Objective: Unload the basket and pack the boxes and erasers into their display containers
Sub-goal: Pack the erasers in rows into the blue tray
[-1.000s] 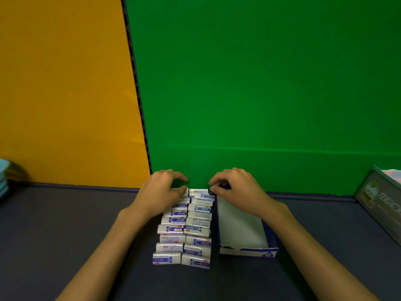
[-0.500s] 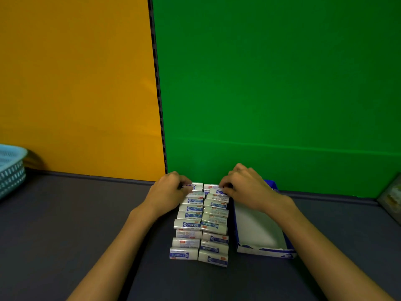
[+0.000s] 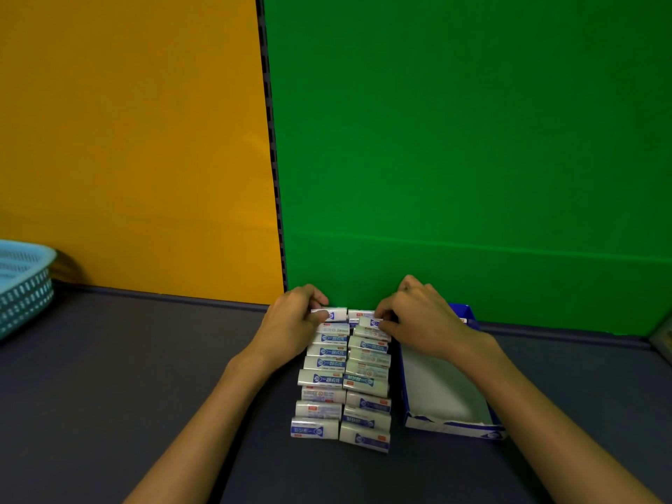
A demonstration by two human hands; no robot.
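Observation:
Two rows of white erasers (image 3: 343, 380) with blue labels lie side by side on the dark table, running away from me. My left hand (image 3: 292, 323) pinches the farthest eraser (image 3: 332, 314) of the left row. My right hand (image 3: 418, 318) grips the far end of the right row, fingers curled over the top erasers. Right of the rows sits an open blue and white display box (image 3: 449, 425), its white inside showing. The light blue basket (image 3: 22, 285) stands at the far left edge.
An orange wall panel (image 3: 127, 140) and a green one (image 3: 472, 140) rise behind the table's back edge. A corner of another box (image 3: 663, 336) shows at the right edge of the view.
The view has swung left, bringing the basket into sight and pushing the right-hand box nearly out. Both hands have closed down onto the far ends of the eraser rows.

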